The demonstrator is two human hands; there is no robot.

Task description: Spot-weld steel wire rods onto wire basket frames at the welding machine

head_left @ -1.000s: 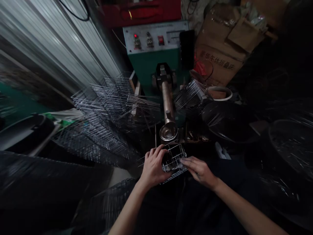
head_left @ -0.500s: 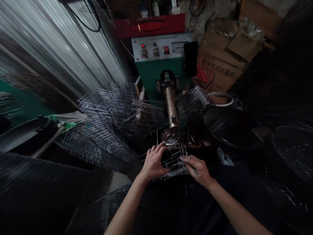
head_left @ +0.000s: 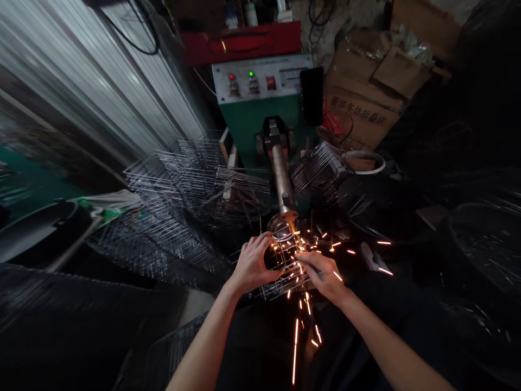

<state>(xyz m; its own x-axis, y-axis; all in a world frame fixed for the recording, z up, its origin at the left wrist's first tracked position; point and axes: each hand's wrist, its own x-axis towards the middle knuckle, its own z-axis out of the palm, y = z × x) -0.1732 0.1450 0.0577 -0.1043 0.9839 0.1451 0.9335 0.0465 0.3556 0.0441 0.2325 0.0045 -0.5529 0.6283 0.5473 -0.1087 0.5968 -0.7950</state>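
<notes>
A small wire rack (head_left: 277, 285) sits below the metal arm of a spot welder (head_left: 280, 174). My left hand (head_left: 253, 264) grips the rack's left side, its thumb on the near side and its fingers on the far side. At the right end, my right hand (head_left: 324, 276) is closed in a pinch on the wire. Whether it also holds a separate small piece is hidden. Bright sparks spray from under the welder's tip, over the rack and past my right hand. A round metal cup (head_left: 278, 224) lies just behind the rack.
Stacked wire racks (head_left: 175, 190) stand at the left. Behind the arm rises the green machine's control panel (head_left: 260, 81) with red and green lights. A cardboard box (head_left: 358, 103) is at the back right, and a dark pan (head_left: 44, 225) at the far left.
Sparks have burst out under the welder's tip, and a green light has come on at the panel. Both hands keep their hold on the wire rack. The view has shifted slightly.
</notes>
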